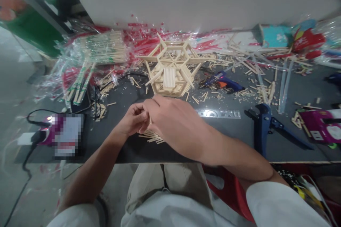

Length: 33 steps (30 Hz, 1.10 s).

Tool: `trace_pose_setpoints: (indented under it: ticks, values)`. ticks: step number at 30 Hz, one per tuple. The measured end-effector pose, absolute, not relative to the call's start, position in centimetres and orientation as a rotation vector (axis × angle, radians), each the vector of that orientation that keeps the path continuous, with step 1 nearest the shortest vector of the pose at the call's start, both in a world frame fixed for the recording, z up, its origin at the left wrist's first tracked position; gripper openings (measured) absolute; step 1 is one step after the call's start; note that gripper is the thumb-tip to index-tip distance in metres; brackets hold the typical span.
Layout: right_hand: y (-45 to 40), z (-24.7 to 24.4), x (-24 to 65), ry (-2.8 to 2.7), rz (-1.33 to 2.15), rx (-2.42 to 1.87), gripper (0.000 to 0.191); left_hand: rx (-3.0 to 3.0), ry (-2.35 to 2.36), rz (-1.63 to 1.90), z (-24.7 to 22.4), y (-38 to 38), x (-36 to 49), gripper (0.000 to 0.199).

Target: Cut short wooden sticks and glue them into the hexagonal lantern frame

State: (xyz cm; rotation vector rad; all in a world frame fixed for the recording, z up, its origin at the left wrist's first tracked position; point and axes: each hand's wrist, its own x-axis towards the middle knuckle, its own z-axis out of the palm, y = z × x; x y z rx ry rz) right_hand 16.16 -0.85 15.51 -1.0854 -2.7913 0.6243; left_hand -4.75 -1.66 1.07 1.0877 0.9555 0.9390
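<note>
My left hand [134, 117] and my right hand [176, 120] meet at the front of the dark table, fingers closed and pinched together. A thin pale wooden stick [150, 118] shows between their fingertips, mostly hidden by the fingers. Just below them lies a small pile of short wooden sticks [154, 137], partly covered by my right hand. Beyond my hands stands a lattice model built of wooden sticks [183, 65], with hexagonal frames and pointed arms. A panel of sticks laid side by side [169, 77] sits at its front.
A clear ruler [221, 114] and blue cutters [262, 127] lie to the right. A blue glue gun [226, 82] rests behind among stick scraps. Bundled sticks in plastic [106, 48] are at back left. A purple power strip [50, 129] with cables is at left.
</note>
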Motion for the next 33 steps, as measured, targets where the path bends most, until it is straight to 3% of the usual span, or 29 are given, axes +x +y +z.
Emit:
trace_pose_setpoints:
  ticks: [2, 5, 12, 21, 33]
  values:
    - [0.4, 15.9, 18.0, -2.672, 0.576, -1.142, 0.021, 0.999, 0.830, 0.925, 1.4, -1.4, -4.5, 0.060]
    - [2.9, 16.1, 21.2, -2.493, 0.323, -1.350, 0.039, 0.962, 0.830, 0.922, 2.0, -1.2, -4.0, 0.052]
    - [6.6, 12.9, 22.2, -2.398, 0.015, -1.482, 0.027, 1.050, 0.859, 0.907, 1.9, -1.1, -3.7, 0.047]
    - [6.8, 12.1, 20.0, -2.389, 0.182, -1.608, 0.031, 1.096, 0.891, 0.821, 1.5, -1.1, -3.7, 0.050]
    - [7.0, 12.1, 19.9, -2.443, 0.142, -1.568, 0.024, 1.143, 0.928, 0.730, 2.0, -1.3, -3.7, 0.051]
